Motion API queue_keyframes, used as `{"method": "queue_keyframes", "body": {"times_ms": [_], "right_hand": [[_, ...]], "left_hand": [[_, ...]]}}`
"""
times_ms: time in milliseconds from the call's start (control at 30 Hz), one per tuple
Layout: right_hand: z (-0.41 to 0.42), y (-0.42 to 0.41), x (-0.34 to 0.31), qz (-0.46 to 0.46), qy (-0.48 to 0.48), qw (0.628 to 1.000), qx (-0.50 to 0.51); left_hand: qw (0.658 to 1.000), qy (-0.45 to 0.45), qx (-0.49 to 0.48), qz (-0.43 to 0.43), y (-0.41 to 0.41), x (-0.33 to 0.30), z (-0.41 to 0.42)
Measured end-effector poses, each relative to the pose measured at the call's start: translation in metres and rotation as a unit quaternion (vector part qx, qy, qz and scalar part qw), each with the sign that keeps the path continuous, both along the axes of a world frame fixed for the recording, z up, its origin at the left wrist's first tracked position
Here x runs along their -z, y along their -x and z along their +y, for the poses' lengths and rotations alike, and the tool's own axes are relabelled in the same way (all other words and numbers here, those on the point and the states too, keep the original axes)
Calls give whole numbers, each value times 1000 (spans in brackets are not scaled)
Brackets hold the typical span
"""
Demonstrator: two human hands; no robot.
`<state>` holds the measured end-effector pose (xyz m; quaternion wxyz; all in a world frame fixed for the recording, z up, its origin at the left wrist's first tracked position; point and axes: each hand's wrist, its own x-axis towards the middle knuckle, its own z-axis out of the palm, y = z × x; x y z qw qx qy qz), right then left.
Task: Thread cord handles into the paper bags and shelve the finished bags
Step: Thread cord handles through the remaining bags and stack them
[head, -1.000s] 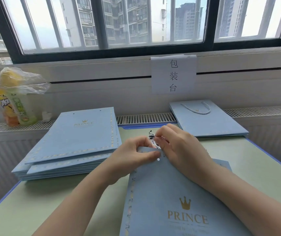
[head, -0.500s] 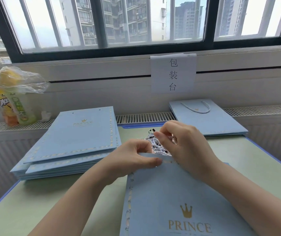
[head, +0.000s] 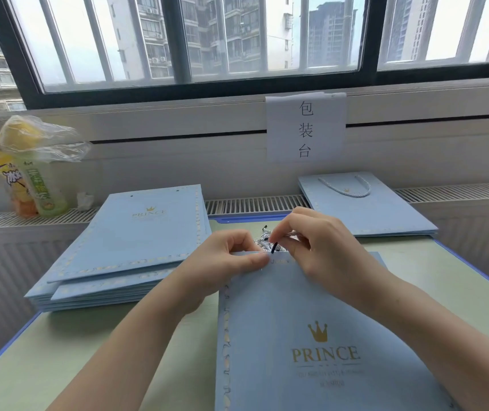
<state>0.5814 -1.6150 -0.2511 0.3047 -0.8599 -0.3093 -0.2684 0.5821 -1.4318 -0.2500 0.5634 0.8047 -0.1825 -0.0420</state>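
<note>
From the head camera I see a flat blue PRINCE paper bag lying on the green table in front of me. My left hand pinches the bag's top edge. My right hand pinches the black tip of a cord handle just above that edge. A stack of unthreaded bags sits left; a finished bag rests far right.
</note>
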Motion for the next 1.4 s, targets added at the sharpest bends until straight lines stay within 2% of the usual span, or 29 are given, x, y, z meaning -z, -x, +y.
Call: {"method": "queue_keyframes", "body": {"times_ms": [267,700,1000,1133,1400], "right_hand": [[5,1,5,-46,55,997,3],[6,4,5,-42,57,997,-31],[13,9,9,-118,122,984,-52],[17,10,11,-67,107,989,-80],[11,8,6,59,-10,994,-86]], "left_hand": [[997,53,-31,44,2,-3,-1],[995,20,-66,66,2,-3,-4],[994,10,-83,69,1,-2,-2],[994,10,-83,67,0,-1,-2],[995,48,-62,57,1,-3,-2]]}}
